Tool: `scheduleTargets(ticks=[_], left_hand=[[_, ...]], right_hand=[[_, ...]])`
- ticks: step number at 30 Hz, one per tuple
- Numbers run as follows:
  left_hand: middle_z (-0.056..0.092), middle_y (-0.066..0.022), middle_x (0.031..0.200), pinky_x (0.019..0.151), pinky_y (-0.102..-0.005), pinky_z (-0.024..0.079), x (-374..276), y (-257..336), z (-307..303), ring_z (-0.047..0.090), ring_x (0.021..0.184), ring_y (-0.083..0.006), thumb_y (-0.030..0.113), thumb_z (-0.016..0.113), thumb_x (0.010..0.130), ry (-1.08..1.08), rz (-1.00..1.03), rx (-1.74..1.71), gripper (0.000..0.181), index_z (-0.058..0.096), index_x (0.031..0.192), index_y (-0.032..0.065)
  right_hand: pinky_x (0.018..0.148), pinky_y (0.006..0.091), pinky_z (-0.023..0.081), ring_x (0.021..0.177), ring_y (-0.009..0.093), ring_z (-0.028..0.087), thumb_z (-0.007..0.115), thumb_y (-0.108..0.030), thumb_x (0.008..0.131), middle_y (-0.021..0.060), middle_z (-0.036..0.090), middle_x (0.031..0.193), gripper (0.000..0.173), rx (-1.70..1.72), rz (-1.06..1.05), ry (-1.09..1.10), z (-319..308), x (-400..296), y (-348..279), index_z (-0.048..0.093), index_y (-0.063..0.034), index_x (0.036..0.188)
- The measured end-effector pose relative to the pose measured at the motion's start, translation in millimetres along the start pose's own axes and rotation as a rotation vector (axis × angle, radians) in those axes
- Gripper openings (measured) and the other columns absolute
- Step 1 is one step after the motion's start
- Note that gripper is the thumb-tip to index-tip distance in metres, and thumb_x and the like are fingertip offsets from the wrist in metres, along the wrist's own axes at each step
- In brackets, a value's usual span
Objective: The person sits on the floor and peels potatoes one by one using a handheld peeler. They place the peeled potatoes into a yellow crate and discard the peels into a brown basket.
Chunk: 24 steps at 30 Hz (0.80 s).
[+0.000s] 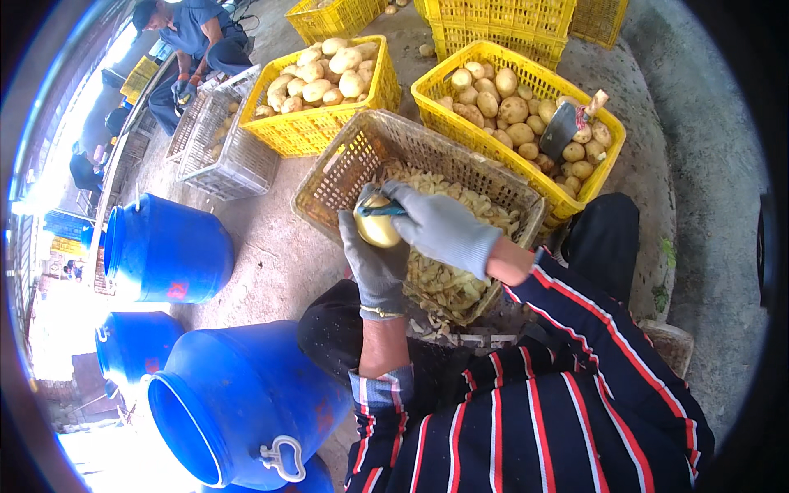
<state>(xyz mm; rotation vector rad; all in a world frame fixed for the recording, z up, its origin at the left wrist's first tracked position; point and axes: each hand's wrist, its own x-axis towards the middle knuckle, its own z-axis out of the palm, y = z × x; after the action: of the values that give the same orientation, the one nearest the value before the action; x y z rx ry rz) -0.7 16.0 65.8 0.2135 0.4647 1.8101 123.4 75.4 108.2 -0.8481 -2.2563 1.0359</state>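
Note:
My left hand [379, 262], in a grey work glove, holds a potato [377, 229] that looks largely peeled, pale yellow and smooth. My right hand [441, 222], gloved the same way, grips a teal-handled peeler [381, 210] laid across the top of the potato. Both hands are over a dirty, perforated plastic crate [397, 126]. Inside that crate lies a heap of potato peelings [447, 283]. The peeler's blade is partly hidden by my fingers.
Yellow crates of potatoes [320, 132] [425, 101] stand beyond the peelings crate; a cleaver [560, 132] rests in the right one. Blue plastic barrels [179, 249] [271, 376] are at the left. A co-worker [197, 37] sits at the upper left beside grey crates [240, 160]. Stacked yellow crates [499, 37] stand behind.

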Motion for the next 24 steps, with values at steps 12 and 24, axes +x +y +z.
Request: scheduleTargets(ticks=[12,24], left_hand=[[0.065,-0.0134,0.110,0.090,-0.0381,0.051,3,6,-22,0.062,0.100,-0.0240,0.052,0.056,0.092,0.098,0.122,-0.059,0.056,0.056,0.120,0.0034],[0.063,-0.0100,0.104,0.085,-0.0388,0.054,13,-1,-25,0.062,0.094,-0.0236,0.042,0.062,0.091,0.324,0.246,0.155,0.042,0.058,0.113,0.0055]], right_hand=[[0.061,0.0443,0.053,0.069,0.038,0.067,0.058,-0.014,0.091,0.0216,0.067,0.084,0.048,0.202,0.073,0.142,33,-52,9,0.044,-0.0008,0.135],[0.054,0.0465,0.050,0.062,0.037,0.065,0.060,-0.017,0.089,0.0221,0.062,0.069,0.059,0.050,-0.007,0.032,81,-108,31,0.037,0.0017,0.140]])
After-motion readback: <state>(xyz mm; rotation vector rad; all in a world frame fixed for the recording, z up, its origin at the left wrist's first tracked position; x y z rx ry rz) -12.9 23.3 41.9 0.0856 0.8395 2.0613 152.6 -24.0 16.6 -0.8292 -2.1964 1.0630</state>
